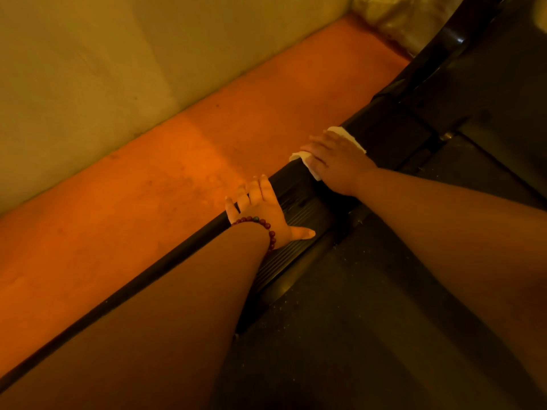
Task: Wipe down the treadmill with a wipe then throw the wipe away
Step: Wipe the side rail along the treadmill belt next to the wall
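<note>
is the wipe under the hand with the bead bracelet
No, the wipe is under the right hand; the left hand wears the bracelet.

Bare forearms; a dark red bead bracelet [262,224] circles the left wrist.

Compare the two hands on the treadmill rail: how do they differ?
The left hand wears a beaded bracelet; the right hand has none. The left rests bare on the rail, fingers spread; the right presses a white wipe farther along. Both lie palm-down on the same rail.
</note>
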`<control>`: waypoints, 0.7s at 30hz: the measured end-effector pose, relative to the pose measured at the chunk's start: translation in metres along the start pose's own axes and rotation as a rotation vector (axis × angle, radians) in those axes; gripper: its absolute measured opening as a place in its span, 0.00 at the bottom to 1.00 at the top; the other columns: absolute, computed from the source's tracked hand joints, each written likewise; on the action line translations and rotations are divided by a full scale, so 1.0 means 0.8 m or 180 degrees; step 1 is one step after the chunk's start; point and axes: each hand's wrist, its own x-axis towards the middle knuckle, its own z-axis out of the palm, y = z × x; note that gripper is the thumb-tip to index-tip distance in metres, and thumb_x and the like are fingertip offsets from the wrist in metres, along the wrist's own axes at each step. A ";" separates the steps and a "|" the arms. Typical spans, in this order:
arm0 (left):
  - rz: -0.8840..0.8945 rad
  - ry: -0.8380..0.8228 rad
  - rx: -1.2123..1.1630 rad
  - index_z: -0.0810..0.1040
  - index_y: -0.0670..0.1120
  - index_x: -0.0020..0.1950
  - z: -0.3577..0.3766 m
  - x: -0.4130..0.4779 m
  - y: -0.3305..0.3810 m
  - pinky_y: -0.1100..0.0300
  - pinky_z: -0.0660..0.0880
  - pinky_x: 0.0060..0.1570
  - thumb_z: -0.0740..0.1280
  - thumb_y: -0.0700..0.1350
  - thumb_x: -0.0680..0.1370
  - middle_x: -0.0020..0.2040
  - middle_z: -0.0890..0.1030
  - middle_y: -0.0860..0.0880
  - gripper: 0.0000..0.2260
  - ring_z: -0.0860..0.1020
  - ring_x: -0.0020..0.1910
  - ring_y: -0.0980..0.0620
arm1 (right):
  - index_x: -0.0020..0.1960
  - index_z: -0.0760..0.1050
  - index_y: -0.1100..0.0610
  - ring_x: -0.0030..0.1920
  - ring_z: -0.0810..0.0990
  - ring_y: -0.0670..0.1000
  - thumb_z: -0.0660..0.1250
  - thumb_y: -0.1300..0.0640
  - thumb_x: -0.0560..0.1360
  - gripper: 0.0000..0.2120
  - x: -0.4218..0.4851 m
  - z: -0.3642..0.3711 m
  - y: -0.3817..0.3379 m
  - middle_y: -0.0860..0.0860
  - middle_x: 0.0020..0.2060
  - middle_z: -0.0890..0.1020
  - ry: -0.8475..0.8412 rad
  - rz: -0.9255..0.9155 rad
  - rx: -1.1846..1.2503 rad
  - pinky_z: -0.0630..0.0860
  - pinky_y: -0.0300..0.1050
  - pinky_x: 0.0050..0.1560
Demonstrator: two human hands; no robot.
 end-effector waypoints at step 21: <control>0.0105 0.0167 -0.0245 0.37 0.44 0.78 -0.022 0.045 0.062 0.39 0.48 0.74 0.68 0.74 0.62 0.79 0.46 0.45 0.61 0.46 0.77 0.42 | 0.78 0.54 0.49 0.78 0.43 0.52 0.45 0.50 0.84 0.22 0.017 -0.002 0.024 0.50 0.79 0.50 0.0044 0.0158 -0.0057 0.42 0.50 0.76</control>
